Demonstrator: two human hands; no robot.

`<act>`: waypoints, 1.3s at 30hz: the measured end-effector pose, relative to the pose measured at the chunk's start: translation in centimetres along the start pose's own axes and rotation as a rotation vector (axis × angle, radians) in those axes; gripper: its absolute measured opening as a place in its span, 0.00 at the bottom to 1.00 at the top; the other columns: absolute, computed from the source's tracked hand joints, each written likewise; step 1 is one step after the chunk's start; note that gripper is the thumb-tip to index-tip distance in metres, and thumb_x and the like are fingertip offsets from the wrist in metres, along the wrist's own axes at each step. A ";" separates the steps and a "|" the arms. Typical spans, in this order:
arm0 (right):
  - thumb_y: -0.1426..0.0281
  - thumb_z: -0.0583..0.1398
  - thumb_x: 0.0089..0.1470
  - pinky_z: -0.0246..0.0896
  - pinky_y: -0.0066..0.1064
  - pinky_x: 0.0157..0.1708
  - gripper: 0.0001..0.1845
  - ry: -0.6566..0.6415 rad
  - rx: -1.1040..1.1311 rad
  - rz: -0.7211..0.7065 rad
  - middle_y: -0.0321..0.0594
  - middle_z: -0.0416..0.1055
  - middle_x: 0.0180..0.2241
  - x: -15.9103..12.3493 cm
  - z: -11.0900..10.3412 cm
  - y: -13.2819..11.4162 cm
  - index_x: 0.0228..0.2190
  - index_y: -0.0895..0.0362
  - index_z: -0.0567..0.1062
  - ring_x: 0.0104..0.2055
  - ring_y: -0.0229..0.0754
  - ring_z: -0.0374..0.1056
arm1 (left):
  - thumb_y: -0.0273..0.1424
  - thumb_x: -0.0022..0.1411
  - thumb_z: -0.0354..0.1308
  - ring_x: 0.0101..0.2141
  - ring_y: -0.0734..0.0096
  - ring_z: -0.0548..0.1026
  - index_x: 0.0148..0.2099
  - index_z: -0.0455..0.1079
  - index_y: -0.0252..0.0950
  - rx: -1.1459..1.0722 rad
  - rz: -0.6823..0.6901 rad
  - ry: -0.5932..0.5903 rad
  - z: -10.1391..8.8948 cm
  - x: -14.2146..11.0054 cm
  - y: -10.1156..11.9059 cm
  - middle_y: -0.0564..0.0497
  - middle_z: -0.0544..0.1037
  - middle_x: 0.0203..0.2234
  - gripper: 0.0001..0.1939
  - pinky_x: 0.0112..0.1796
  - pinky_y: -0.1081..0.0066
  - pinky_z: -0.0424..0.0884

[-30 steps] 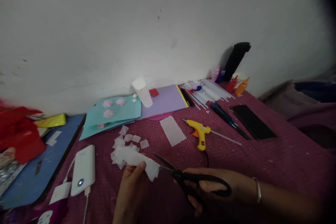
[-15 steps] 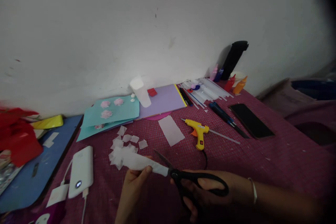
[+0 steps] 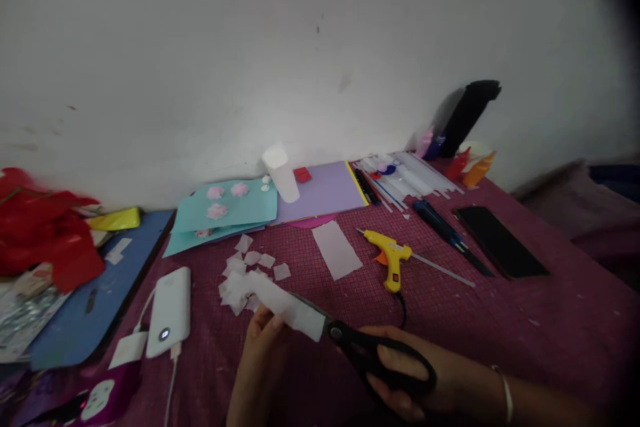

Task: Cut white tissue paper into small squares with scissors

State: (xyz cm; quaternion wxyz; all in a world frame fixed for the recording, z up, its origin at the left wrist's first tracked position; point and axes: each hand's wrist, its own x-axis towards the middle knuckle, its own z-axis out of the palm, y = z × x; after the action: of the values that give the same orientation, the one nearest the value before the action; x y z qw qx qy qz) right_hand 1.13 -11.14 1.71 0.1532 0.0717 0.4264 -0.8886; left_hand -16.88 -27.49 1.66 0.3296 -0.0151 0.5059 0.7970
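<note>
Between its thumb and fingers my left hand (image 3: 263, 340) pinches a white paper strip (image 3: 290, 310). My right hand (image 3: 407, 363) is wrapped round the black handles of a pair of scissors (image 3: 367, 350). The scissor blades point left and lie along the far edge of the strip, partly behind it. Just beyond the strip's left end is a loose pile of small white paper squares (image 3: 235, 287). A larger white paper rectangle (image 3: 337, 250) lies flat past the scissors, beside a yellow glue gun (image 3: 390, 257) with a clear glue stick in its back.
Pink paper flowers (image 3: 217, 211) rest on turquoise sheets (image 3: 255, 207) by the wall. A white power bank (image 3: 170, 310) with cables lies left, near a blue board (image 3: 120, 280). On the right are a phone (image 3: 500, 241), a dark blue cutter (image 3: 440, 227) and paint bottles (image 3: 479, 170).
The scissors have swung from spread blades to blades laid along the strip's far edge. The strip has tilted more toward me at its right end. The whole view has shifted slightly left.
</note>
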 end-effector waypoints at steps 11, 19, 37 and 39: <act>0.45 0.58 0.49 0.57 0.21 0.23 0.35 0.010 0.112 0.048 0.39 0.67 0.29 -0.1 1.1 -0.4 0.49 0.58 0.68 0.23 0.31 0.62 | 0.31 0.41 0.72 0.24 0.71 0.76 0.29 0.76 0.34 -0.065 -0.058 0.080 -0.1 0.0 -0.3 0.52 0.80 0.22 0.12 0.29 0.74 0.72; 0.46 0.61 0.46 0.57 0.23 0.25 0.33 -0.050 0.097 0.054 0.40 0.69 0.30 -0.6 1.1 -0.6 0.45 0.57 0.70 0.25 0.33 0.63 | 0.32 0.47 0.68 0.25 0.70 0.75 0.31 0.76 0.38 -0.107 -0.082 0.005 0.0 0.2 -0.5 0.51 0.80 0.26 0.07 0.29 0.72 0.73; 0.46 0.57 0.51 0.59 0.23 0.26 0.35 -0.106 0.174 -0.021 0.39 0.67 0.30 0.5 0.5 1.3 0.50 0.59 0.65 0.26 0.33 0.64 | 0.31 0.43 0.70 0.27 0.65 0.78 0.31 0.74 0.36 0.034 -0.136 -0.023 0.8 -0.6 -1.9 0.51 0.80 0.25 0.11 0.31 0.69 0.72; 0.45 0.57 0.51 0.61 0.24 0.26 0.34 -0.095 0.189 -0.031 0.39 0.67 0.30 0.8 0.5 1.6 0.47 0.59 0.66 0.26 0.33 0.65 | 0.32 0.42 0.70 0.24 0.66 0.77 0.30 0.74 0.35 0.052 -0.163 -0.011 0.9 -0.7 -2.3 0.51 0.80 0.22 0.11 0.29 0.69 0.72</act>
State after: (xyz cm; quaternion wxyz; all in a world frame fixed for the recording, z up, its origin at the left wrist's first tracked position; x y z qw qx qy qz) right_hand 0.92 -12.60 0.67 0.1519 0.0372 0.3341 -0.9295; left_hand -14.81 -26.52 0.53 0.3966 -0.0432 0.5216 0.7542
